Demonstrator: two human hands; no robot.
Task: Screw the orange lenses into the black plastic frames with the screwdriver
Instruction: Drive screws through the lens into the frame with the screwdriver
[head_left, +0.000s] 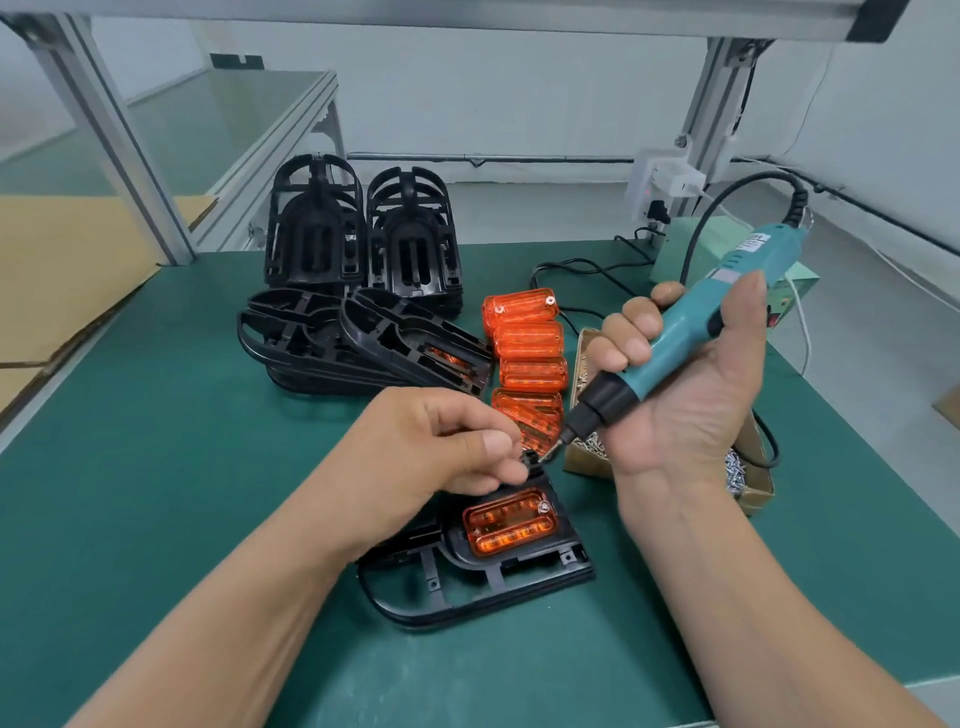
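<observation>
A black plastic frame lies on the green mat in front of me, with an orange lens seated in it and a screw at the lens's upper right corner. My left hand hovers over the frame's far edge and pinches something small, probably a screw, at the tip of the screwdriver bit. My right hand grips the teal electric screwdriver, tilted down and to the left, its bit meeting my left fingertips.
Loose orange lenses lie in a row behind the frame. Stacks of black frames stand and lie at the back. A cardboard box of screws sits under my right hand. The screwdriver's cable runs to a green power unit.
</observation>
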